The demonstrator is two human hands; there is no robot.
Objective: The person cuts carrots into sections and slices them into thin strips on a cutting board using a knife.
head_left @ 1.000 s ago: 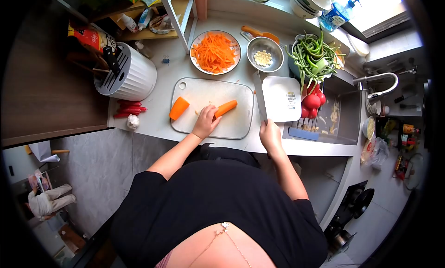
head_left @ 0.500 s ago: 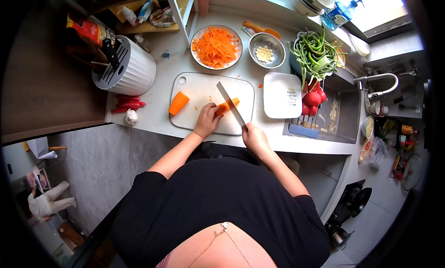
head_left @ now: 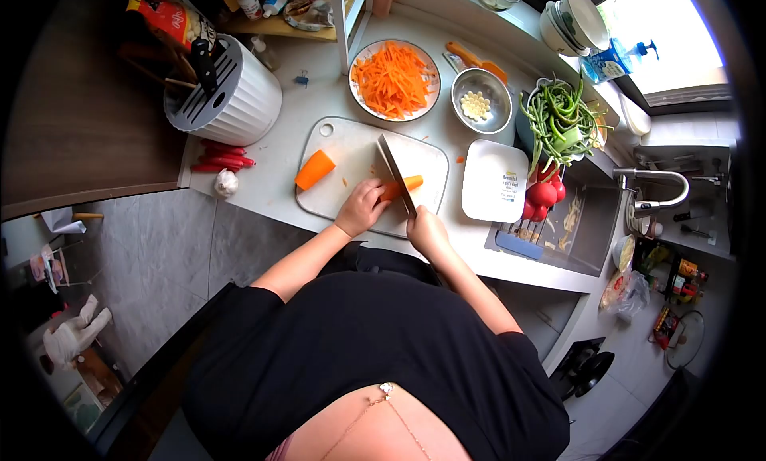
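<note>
On the white cutting board (head_left: 327, 202) lies a piece of carrot (head_left: 412, 181), held down at its left end by the fingers of my left hand (head_left: 363, 208). My right hand (head_left: 428, 231) is closed around the handle of a kitchen knife (head_left: 393, 167). The blade stands across the carrot, just right of my left fingertips. A second, thicker carrot chunk (head_left: 316, 170) rests at the board's left side. Small orange scraps lie between the two pieces. My fingers hide the knife's handle.
Behind the board stand a plate of carrot strips (head_left: 393, 80) and a metal bowl (head_left: 503, 110) with garlic cloves. A white lidded box (head_left: 488, 174), green beans (head_left: 562, 118) and tomatoes (head_left: 542, 195) are right, near the sink (head_left: 594, 222). Left are chillies (head_left: 223, 154), garlic (head_left: 227, 183) and a knife holder (head_left: 247, 102).
The view has shifted and turned slightly. The knife blade stands more upright across the carrot. Both hands keep their hold.
</note>
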